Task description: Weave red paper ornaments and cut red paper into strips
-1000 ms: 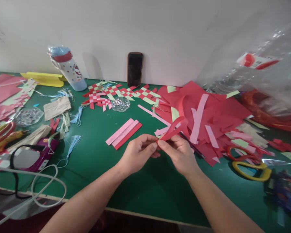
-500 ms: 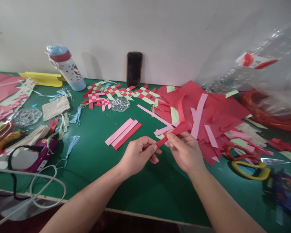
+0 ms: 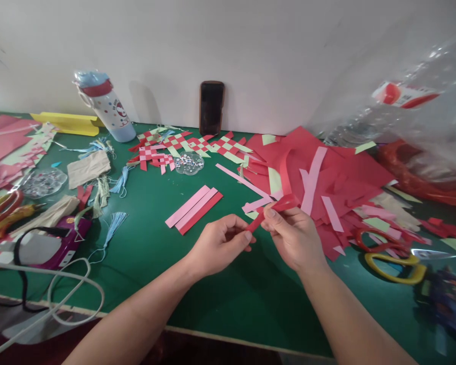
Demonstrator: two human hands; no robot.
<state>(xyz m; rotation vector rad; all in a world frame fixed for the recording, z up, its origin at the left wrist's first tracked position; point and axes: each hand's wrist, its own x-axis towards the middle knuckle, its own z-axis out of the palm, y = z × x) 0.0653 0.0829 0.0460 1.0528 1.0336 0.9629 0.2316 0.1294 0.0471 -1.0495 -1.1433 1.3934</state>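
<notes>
Between my hands, over the green table [image 3: 213,304], is a folded red paper strip [image 3: 255,223]. My left hand [image 3: 222,241] pinches its lower left end between thumb and fingers. Higher up the strip, my right hand [image 3: 291,233] grips it with the thumb on top. Pink and red strips [image 3: 193,208] lie side by side left of my hands. Behind and to the right, red paper sheets [image 3: 327,167] are piled with loose pink strips [image 3: 313,177] on them.
Woven paper pieces [image 3: 197,144], a dish of gems [image 3: 189,163] and a phone [image 3: 212,108] stand or lie at the back. A bottle [image 3: 108,111], tassels [image 3: 114,228] and a cable [image 3: 76,274] are left; scissors [image 3: 395,268] and a plastic bottle [image 3: 399,96] right.
The part of the red strip above my right hand looks flatter and lower. My left fingers have closed in slightly, and both hands have shifted a little.
</notes>
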